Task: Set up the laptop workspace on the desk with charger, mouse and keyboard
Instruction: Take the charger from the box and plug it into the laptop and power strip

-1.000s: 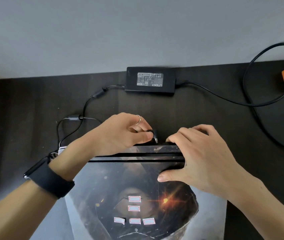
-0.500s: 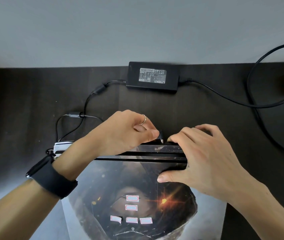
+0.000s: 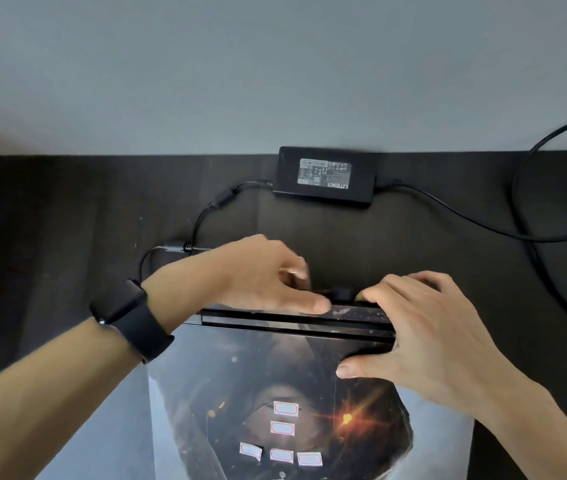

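Desk (image 3: 67,220): dark top, running the full width of the view against a grey wall.

Laptop (image 3: 223,375): closed, lid up, at the near centre of the desk. Its long rear edge ran left to right, just beyond both hands.

Right hand (image 3: 424,327): fingers curled over the right part of the rear edge, thumb flat on the lid, gripping the laptop.

Left hand (image 3: 261,275): blurred, fingers curled, pinching the charger plug (image 3: 341,292) by its tail, thumb lying along the rear edge.

Charger brick (image 3: 325,176): label up, at the far edge of the desk, well apart from the laptop. Its lead (image 3: 199,223) looped left and passed under the left hand.

Plug: lay between the two hands, touching or just behind the rear edge, its long axis along that edge and its tip towards the right fingers. The left hand would, in my judgement, have to drive it home.

Not established: the socket itself, hidden behind the rear edge, and whether the plug was seated. Mouse and keyboard were not in view.
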Demonstrator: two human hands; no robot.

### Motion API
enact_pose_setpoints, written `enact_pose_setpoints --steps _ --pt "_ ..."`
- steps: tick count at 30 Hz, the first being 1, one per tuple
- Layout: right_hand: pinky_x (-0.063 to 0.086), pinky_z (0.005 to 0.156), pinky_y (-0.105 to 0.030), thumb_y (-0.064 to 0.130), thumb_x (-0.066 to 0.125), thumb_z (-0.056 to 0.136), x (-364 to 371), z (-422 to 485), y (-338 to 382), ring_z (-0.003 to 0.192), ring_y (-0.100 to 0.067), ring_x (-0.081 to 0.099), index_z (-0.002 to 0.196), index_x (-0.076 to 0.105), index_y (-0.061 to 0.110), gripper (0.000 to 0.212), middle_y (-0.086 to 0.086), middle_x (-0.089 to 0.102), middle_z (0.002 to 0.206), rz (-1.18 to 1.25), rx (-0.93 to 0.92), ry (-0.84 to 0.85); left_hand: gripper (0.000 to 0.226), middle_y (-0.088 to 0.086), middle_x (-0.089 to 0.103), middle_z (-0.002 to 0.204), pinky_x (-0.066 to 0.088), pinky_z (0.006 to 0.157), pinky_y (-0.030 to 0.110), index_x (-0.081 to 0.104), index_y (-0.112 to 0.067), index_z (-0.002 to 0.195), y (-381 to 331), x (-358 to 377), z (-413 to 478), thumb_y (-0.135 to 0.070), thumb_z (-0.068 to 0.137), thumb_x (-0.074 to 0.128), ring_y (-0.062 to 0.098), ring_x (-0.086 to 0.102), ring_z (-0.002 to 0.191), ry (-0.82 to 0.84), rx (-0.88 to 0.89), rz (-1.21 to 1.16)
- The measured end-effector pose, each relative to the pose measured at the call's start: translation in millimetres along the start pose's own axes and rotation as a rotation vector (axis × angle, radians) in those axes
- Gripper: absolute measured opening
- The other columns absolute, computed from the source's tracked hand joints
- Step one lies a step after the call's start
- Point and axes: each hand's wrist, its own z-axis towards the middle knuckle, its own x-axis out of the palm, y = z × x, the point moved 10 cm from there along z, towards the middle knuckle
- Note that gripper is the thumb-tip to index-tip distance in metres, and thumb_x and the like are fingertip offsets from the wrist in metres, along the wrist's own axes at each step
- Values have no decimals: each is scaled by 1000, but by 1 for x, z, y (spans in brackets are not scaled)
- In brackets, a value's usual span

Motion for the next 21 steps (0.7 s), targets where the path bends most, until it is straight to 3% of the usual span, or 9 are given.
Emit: enact_pose_setpoints --steps 3,5,7,10,13,15,18,21 --pt "30 89 -24 90 59 51 2 5 -3 76 -7 58 91 66 32 71 23 57 78 10 5 -4 68 -9 65 66 50 70 31 63 -28 74 73 -20 -12 -92 64 45 11 60 72 -67 -188 201" --pt "29 93 -23 91 57 51 5 8 -7 79 -5 58 92 67 32 73 24 57 80 25 23 4 60 -11 61 69 41 71 32 56 -27 70 116 -39 -20 -85 74 43 16 56 75 -151 -260 477" --pt "27 98 -23 93 55 50 12 11 -11 85 -4 56 97 67 34 77 24 58 85 44 42 42 45 -10 63 91 43 83 34 57 -32 84 146 -48 -31 -76 78 50 19 56 94 -255 -269 626" --pt "24 104 -24 93 53 50 21 16 -14 93 -1 52 106 62 36 81 25 56 93 62 52 130 73 -4 50 123 47 91 42 50 -34 124 187 -41 -47 -79 68 62 22 48 116 -337 -389 514" --pt "22 105 -23 91 55 51 29 21 -17 98 -1 49 107 57 39 77 25 54 98 74 63 192 78 -4 48 127 51 82 44 35 -34 130 207 -30 -52 -76 71 63 25 57 112 -309 -507 344" --pt "26 103 -26 91 55 49 35 23 -20 99 -3 51 106 57 39 78 24 54 97 92 82 214 68 -3 48 126 52 81 44 36 -34 130 203 -36 -52 -66 78 65 29 62 105 -322 -473 318" --pt "32 97 -27 90 57 50 42 27 -23 96 -3 52 109 58 37 79 23 53 96 88 88 235 44 3 49 115 54 68 44 45 -28 130 190 -77 -58 -29 90 63 32 62 92 -565 -351 510" --pt "34 87 -26 85 63 52 44 29 -23 90 -4 50 108 60 35 75 22 53 93 91 95 248 47 11 53 108 50 61 43 53 -18 128 184 -106 -61 -8 85 67 36 58 88 -694 -261 708"
